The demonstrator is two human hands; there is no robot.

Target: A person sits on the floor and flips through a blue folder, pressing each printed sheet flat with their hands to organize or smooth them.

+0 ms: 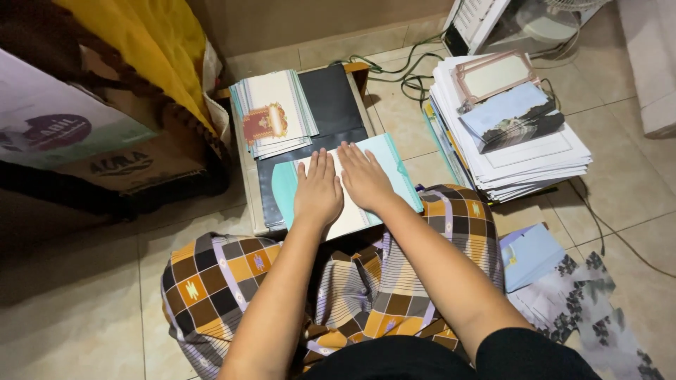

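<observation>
While both hands, left hand (318, 191) and right hand (364, 176), press flat and open on the teal-edged card (384, 158), grasping nothing, it lies unfolded just before the finished card stack (274, 112).

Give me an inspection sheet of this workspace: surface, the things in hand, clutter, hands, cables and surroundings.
Surface: low board on a tiled floor, topped by a dark mat.
Things in hand: teal and cream card, lying flat under both palms.
Clutter: small card stack on the mat; tall paper stack to the right; loose blue sheets by the knee.
Hands: left hand and right hand flat, side by side, pressing the card.
Cables: green and dark leads on the floor behind the board.
Surroundings: cardboard box under yellow cloth.
</observation>
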